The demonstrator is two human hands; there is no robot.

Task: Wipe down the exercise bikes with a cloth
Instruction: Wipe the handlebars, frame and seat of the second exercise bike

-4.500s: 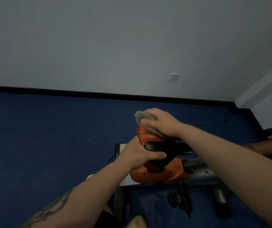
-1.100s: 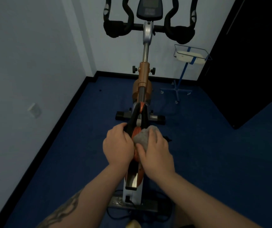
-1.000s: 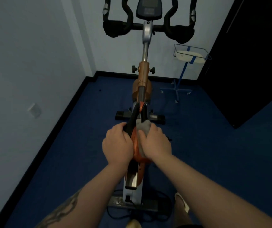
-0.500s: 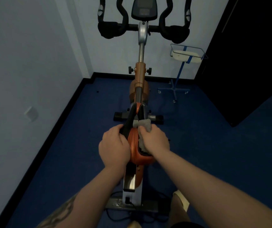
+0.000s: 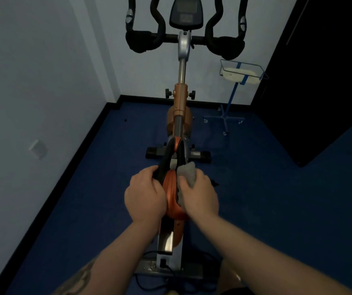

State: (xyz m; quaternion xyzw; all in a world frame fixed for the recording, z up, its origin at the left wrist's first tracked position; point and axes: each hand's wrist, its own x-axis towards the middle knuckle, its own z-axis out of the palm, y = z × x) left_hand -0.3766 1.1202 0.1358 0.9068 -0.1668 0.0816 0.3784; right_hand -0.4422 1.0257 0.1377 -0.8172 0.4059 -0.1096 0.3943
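An orange and black exercise bike stands in front of me, seen from behind its saddle. My left hand grips the left side of the orange and black saddle. My right hand holds a grey cloth and presses it against the saddle's right side. The black handlebars and the console rise at the top of the view.
White walls meet in a corner left of the bike, with a wall socket low on the left wall. A blue wire-basket stand on wheels stands to the right. A dark doorway lies on the far right. Blue carpet covers the floor.
Since the oldest frame my view has swung from the bike's side to behind the saddle. Over the last second my right hand has slid the cloth along the saddle's right side. The left hand has kept its grip.
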